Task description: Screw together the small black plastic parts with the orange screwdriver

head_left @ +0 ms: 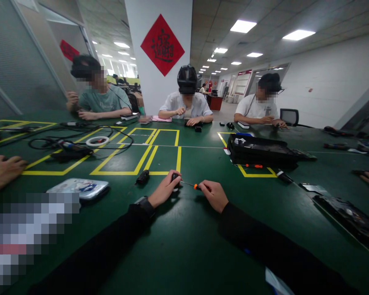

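My left hand (166,189), with a dark watch at its wrist, grips a small black part (175,180) just above the green table (184,246). To its right, my right hand (213,193) pinches the orange and black handle of a screwdriver (197,187). The thin metal shaft points left and reaches the black part; its exact tip contact is too small to tell. Another small black piece (142,177) lies on the table left of my left hand.
A phone in a clear case (80,188) lies at the left. Tangled black cables (64,145) are beyond it. A black tray (261,149) stands at the right, near an open device (350,215). Several people sit around the table; one hand (6,170) rests at the far left.
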`<state>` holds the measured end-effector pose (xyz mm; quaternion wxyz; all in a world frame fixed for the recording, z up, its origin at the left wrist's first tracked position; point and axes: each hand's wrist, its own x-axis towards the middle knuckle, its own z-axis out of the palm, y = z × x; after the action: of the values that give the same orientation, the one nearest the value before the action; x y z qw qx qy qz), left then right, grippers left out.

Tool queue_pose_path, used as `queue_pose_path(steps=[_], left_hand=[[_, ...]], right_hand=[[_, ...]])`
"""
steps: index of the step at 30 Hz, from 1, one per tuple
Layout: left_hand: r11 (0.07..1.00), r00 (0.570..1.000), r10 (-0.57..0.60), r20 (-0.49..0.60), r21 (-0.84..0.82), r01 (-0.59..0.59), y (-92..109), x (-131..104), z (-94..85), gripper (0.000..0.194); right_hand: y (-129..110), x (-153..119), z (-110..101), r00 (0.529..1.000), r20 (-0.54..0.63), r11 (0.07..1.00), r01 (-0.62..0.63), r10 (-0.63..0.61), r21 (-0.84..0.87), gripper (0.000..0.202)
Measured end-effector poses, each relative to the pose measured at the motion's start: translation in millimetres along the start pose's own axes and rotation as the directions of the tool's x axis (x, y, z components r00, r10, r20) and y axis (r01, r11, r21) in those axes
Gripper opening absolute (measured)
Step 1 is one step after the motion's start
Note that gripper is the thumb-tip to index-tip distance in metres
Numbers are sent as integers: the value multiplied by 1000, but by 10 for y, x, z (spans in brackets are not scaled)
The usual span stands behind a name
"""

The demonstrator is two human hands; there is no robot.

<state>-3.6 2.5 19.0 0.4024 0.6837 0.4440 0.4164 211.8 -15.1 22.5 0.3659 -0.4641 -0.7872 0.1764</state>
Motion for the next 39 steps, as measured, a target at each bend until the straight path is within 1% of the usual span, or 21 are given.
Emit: queue_pose_path(steps=[3, 5, 9, 13, 15, 17, 19, 21, 22, 24, 28, 30, 34, 37, 39], left_hand=[[1000, 1000, -2, -17, 27, 2, -3, 3, 0, 30], [999, 1000, -5, -19, 34, 6, -11, 9, -2, 30], [1000, 1000, -15, -2, -25, 15, -26, 20, -13, 30], [998, 1000, 17, 15, -66, -16, -39, 27, -29, 29], [999, 1000, 26, 1, -47, -26, -42, 27, -34, 29], [999, 999, 37, -28, -9, -37, -42, 25, -38, 30], [998, 997, 56, -52, 31, -55, -41, 22, -44, 28], [995, 995, 79, -60, 64, -75, -42, 22, -49, 26], [993, 994, 90, -59, 76, -85, -44, 24, -52, 26], [990, 993, 110, -51, 96, -105, -52, 29, -53, 25], [983, 988, 145, -51, 118, -138, -68, 42, -42, 23], [983, 990, 136, -48, 128, -129, -68, 45, -36, 24], [984, 992, 121, -45, 135, -114, -57, 45, -30, 21], [987, 992, 120, -40, 110, -115, -55, 48, -25, 22], [990, 994, 102, -34, 102, -98, -56, 48, -20, 26]], right_hand=[[4, 5, 8, 998, -54, 996, 24, -20, 81, 16], [-5, 4, 9, 994, -103, 992, 38, -26, 120, 11], [-49, 0, -18, 979, -195, 990, 76, -51, 119, 11], [-83, -3, -48, 971, -234, 989, 74, -43, 126, 12], [-78, -6, -43, 973, -228, 987, 65, -30, 149, 15], [-60, -9, -22, 982, -190, 979, 32, 6, 199, 19], [-37, -13, 7, 993, -98, 963, -35, 64, 268, 24], [-24, -15, 32, 994, 25, 943, -109, 107, 315, 29], [-24, -16, 39, 990, 74, 939, -134, 117, 317, 29], [-37, -19, 41, 986, 119, 949, -144, 115, 280, 28], [-69, -25, 13, 993, 90, 982, -89, 75, 168, 37], [-63, -20, 6, 996, 70, 986, -69, 59, 152, 33], [-24, -2, 20, 1000, -2, 979, -19, 20, 203, 17], [-12, -1, 29, 998, -66, 985, 37, -26, 167, 17], [-18, -8, 30, 996, -77, 987, 55, -43, 154, 17]])
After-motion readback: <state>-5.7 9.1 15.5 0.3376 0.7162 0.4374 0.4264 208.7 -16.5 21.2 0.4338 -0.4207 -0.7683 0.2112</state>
